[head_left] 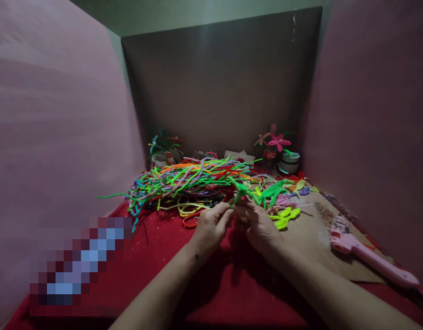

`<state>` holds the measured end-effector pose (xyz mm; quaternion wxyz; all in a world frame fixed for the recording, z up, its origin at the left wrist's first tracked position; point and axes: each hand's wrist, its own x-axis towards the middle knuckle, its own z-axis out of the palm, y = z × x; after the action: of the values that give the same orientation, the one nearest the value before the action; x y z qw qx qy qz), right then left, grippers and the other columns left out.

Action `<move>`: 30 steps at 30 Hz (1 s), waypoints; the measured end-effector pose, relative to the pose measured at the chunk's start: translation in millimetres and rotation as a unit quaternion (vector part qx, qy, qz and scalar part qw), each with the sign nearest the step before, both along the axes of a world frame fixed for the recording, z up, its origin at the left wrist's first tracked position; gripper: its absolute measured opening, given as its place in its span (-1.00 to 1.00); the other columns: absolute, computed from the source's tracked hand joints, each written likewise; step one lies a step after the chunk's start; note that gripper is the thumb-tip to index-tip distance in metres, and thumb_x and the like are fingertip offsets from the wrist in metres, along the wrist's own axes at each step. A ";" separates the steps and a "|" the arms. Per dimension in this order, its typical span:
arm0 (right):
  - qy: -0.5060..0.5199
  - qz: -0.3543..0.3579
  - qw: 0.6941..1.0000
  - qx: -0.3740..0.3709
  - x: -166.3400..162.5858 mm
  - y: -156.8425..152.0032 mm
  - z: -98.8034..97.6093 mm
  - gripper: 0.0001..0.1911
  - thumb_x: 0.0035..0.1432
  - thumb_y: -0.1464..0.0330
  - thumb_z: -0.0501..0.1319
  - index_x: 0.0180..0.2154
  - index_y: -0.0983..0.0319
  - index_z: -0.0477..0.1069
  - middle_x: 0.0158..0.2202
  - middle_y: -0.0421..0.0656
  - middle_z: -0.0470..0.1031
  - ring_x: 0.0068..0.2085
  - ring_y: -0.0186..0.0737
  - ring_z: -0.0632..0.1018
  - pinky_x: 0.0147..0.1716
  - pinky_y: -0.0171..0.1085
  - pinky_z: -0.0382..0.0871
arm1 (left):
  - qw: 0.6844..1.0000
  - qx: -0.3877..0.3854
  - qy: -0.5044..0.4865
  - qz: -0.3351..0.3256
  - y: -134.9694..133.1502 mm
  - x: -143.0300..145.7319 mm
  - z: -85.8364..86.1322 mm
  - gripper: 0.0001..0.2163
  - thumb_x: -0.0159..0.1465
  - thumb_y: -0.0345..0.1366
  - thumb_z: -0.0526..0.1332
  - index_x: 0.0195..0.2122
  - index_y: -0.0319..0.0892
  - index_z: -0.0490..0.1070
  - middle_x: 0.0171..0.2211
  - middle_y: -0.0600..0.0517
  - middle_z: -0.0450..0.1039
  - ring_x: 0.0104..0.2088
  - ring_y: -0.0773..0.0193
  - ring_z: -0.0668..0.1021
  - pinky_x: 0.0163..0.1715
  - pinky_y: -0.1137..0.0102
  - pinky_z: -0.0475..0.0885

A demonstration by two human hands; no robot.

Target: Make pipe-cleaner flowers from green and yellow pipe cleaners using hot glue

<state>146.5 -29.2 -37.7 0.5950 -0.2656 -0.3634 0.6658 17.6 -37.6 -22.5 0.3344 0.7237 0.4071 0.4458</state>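
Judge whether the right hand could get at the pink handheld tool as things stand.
Probably yes: the pink handheld tool lies off to the right, with nothing visible standing between. The right hand, though, is occupied with the green pipe-cleaner piece.

No text, label, brand, number or sign can be read. The pale cards point(239, 157) at the foot of the back wall point(218, 91) are too small and dim to show any print, the pink tool point(379, 262) at right bears no legible marking, and a pixelated patch point(89, 256) (lower left, bluish blocks) cannot be made out.
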 end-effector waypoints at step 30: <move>-0.079 0.099 0.984 0.124 12.2 3.9 -2.1 -0.88 -0.07 0.34 0.29 -0.42 0.24 0.44 -0.53 -0.24 0.37 -0.57 -0.43 0.28 -0.58 -0.36 0.11 | 0.843 -0.353 -0.310 -0.262 -1.1 -10.0 6.8 -0.86 0.16 -0.25 0.20 -0.39 -0.23 0.34 -0.76 0.24 0.10 -0.82 0.60 -0.06 -0.85 0.63 -0.05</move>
<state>158.6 -25.3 -39.9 0.5242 -0.2046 -0.5130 0.6482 7.5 -38.7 -15.8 0.7804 0.4601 0.2077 0.3690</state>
